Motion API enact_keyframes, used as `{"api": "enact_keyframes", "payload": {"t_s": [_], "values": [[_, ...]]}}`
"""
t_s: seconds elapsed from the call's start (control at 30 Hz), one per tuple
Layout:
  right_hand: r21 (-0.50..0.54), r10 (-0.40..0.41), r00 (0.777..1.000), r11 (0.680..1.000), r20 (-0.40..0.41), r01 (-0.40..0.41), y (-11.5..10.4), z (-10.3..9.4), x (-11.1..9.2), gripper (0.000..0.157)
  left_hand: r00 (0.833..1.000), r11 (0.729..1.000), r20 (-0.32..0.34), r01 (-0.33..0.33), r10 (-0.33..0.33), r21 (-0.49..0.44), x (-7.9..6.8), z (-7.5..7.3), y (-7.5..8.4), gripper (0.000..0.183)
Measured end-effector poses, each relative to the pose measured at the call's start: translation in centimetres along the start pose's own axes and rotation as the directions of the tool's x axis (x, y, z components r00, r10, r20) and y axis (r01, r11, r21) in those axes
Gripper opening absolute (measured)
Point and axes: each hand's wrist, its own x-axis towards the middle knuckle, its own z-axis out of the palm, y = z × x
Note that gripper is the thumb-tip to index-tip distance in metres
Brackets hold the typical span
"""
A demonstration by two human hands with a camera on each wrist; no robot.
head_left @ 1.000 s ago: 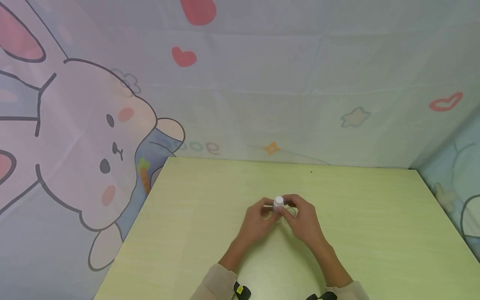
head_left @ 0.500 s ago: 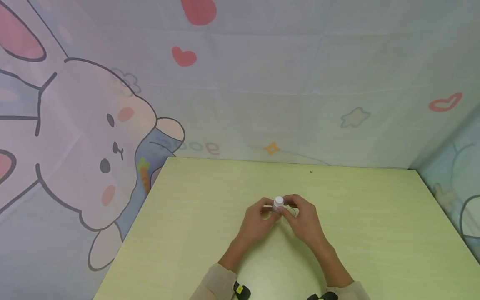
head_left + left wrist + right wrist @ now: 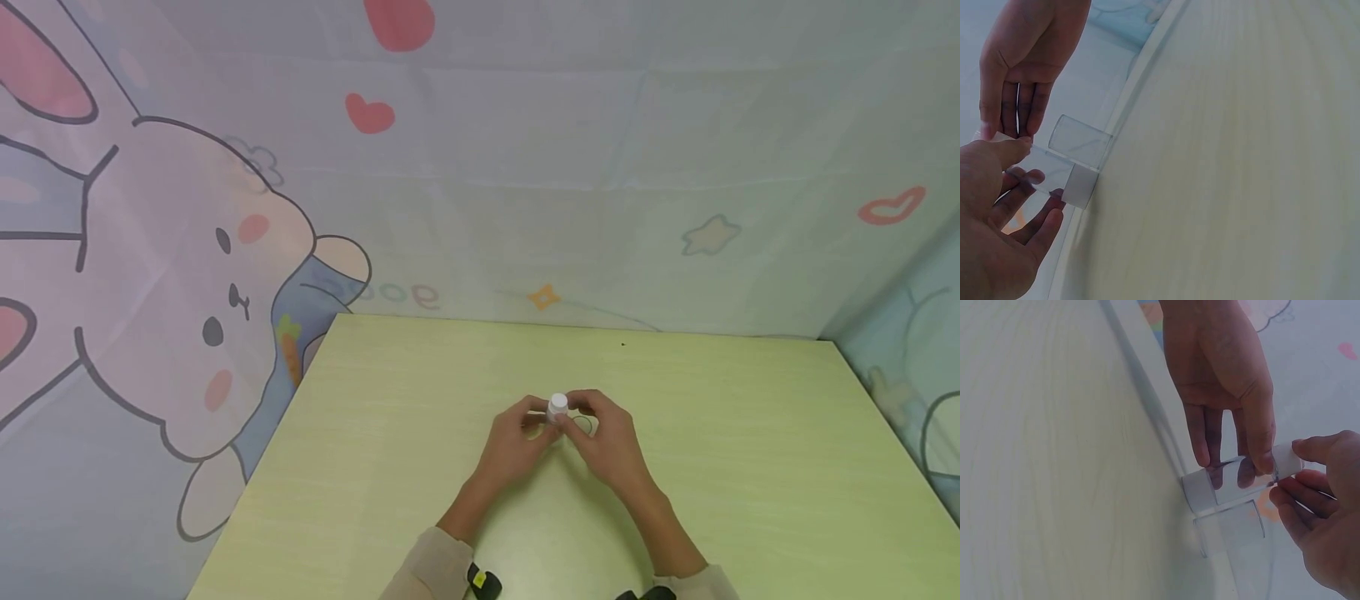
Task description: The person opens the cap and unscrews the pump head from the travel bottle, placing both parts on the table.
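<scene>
A small clear bottle with a white cap (image 3: 558, 402) and a white lower end (image 3: 1080, 185) stands upright on the table between the two hands. My left hand (image 3: 513, 442) holds its clear body, thumb on the near side and fingers on the far side. At the top, my right hand (image 3: 606, 437) pinches the cap between thumb and fingers, plainest in the right wrist view. Just right of the bottle stands a clear, open-topped cup (image 3: 1230, 528), partly behind the right thumb in the head view. The contents of the bottle cannot be made out.
The pale yellow-green table (image 3: 420, 367) runs back to a printed cloth (image 3: 525, 167) with a cartoon rabbit and hearts. A tiny dark speck (image 3: 622, 343) lies near the far edge. Black bands (image 3: 484, 581) sit by the sleeves.
</scene>
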Motion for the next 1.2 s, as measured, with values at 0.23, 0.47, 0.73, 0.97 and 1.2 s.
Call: {"api": "enact_keyframes", "payload": {"t_s": [0.23, 0.47, 0.73, 0.97, 1.2], "values": [[0.014, 0.010, 1.000, 1.000, -0.020, -0.009, -0.09, 0.20, 0.15, 0.029, 1.000, 1.000, 0.002, 0.003, -0.003, 0.002, -0.01, -0.03, -0.07, 0.028], [0.041, 0.028, 0.999, 0.999, -0.020, -0.027, 0.11, 0.41, 0.19, 0.026, 1.000, 1.000, -0.001, 0.015, -0.015, 0.012, 0.04, -0.06, -0.14, 0.027], [0.031, 0.010, 1.000, 0.999, -0.026, -0.009, 0.08, 0.51, 0.09, 0.027, 1.000, 1.000, -0.007, -0.013, 0.013, 0.003, 0.08, -0.03, -0.14, 0.027], [0.035, -0.012, 1.000, 0.999, -0.025, 0.012, 0.11, 0.44, 0.00, 0.027, 1.000, 1.000, -0.006, -0.009, 0.009, 0.012, 0.10, -0.11, -0.11, 0.027], [0.033, -0.029, 0.999, 0.999, -0.029, 0.029, 0.16, 0.37, 0.01, 0.027, 1.000, 1.000, -0.006, -0.010, 0.010, -0.004, 0.09, -0.08, -0.05, 0.026]]}}
